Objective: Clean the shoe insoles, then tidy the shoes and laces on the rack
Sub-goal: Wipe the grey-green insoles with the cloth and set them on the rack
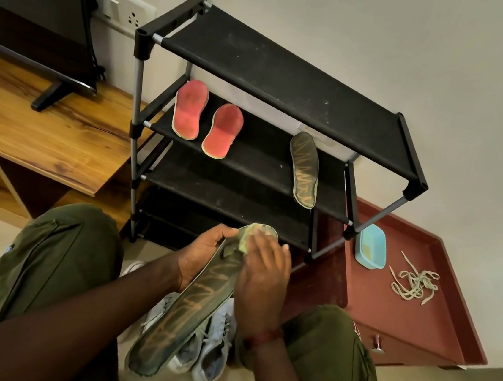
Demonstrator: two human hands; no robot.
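My left hand (pixel 203 255) grips a long dark green insole (pixel 188 311) near its toe end, holding it slanted over my lap. My right hand (pixel 261 272) presses a yellow-green cloth (pixel 246 241) onto the toe part of that insole. Two red insoles (pixel 190 109) (pixel 222 131) lie side by side on the second shelf of the black shoe rack (pixel 274 78). A second dark green insole (pixel 303 168) lies on the same shelf at the right. Pale grey shoes (pixel 211 350) stand on the floor between my knees. Loose beige laces (pixel 414 283) lie on a red-brown cabinet top.
A light blue tub (pixel 371 249) sits on the red-brown low cabinet (pixel 409 328) beside the rack's right leg. A wooden TV unit (pixel 47 138) with a TV (pixel 38 19) stands on the left. The rack's top and lower shelves are bare.
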